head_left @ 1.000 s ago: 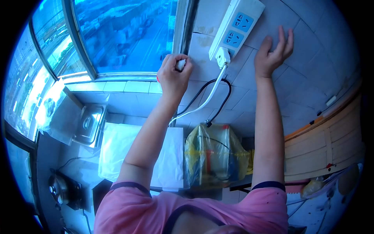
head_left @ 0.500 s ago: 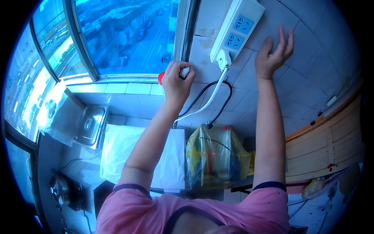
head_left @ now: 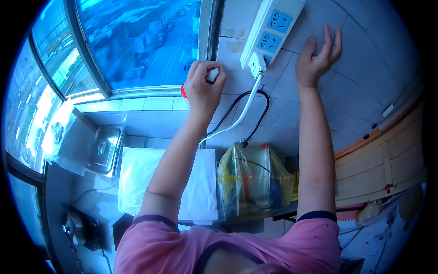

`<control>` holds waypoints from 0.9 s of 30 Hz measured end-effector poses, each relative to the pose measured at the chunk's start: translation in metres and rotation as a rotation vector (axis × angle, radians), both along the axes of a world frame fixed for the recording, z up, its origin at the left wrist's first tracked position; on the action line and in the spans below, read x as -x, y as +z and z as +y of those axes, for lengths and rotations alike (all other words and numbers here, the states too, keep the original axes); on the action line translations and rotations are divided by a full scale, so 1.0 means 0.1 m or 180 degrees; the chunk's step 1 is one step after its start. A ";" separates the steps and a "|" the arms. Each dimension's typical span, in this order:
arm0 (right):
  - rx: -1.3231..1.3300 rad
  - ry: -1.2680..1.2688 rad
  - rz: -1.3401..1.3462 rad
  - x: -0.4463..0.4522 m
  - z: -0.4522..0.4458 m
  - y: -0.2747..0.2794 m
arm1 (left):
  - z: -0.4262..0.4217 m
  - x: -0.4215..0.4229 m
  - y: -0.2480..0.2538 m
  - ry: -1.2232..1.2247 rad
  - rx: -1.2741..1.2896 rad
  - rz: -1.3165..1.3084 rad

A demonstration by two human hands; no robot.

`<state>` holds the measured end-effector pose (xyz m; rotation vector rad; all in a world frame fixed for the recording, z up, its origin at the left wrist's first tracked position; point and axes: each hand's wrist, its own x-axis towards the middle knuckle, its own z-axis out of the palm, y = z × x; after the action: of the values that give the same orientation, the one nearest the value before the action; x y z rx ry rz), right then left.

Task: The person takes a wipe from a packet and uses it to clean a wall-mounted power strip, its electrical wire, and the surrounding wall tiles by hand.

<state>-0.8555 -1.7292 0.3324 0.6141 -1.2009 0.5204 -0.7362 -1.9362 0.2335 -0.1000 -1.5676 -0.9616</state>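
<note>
My left hand is closed round a small white object, held against the tiled wall beside the window frame. A red round thing shows just left of that hand, partly hidden by it. My right hand is raised by the wall with its fingers apart, holding nothing. Between the hands, a white power strip is fixed on the wall, with a white plug in its lowest socket. A white cable and a black cable hang below it.
Below are a white-covered surface and a yellow plastic-wrapped object. At left stand a lidded metal container, a plastic bag and a pot. A wooden door is at right; the window is upper left.
The view has shifted slightly. My left hand dipped and came back up along the wall, still round the white object. My right hand keeps nearly the same pose.
</note>
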 end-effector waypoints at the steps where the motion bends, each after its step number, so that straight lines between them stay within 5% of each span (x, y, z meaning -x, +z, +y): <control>1: -0.0010 0.0008 0.0027 0.00 0.00 0.00 | -0.01 -0.01 -0.05 0.0055 0.0007 -0.0098; 5: 0.0000 -0.0069 0.0016 -0.01 0.00 0.02 | 0.01 -0.04 -0.37 0.0001 -0.0216 -0.0370; 11: -0.0013 -0.0004 -0.0017 0.00 0.00 0.00 | 0.01 0.02 -0.04 -0.0005 -0.0076 -0.0109; 27: -0.0011 -0.0010 0.0074 -0.02 0.00 0.01 | -0.06 -0.04 -0.29 0.0050 0.0224 -0.0280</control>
<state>-0.8539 -1.7294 0.3337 0.6196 -1.1808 0.5075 -0.7323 -1.9422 0.2049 -0.0956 -1.6814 -0.9091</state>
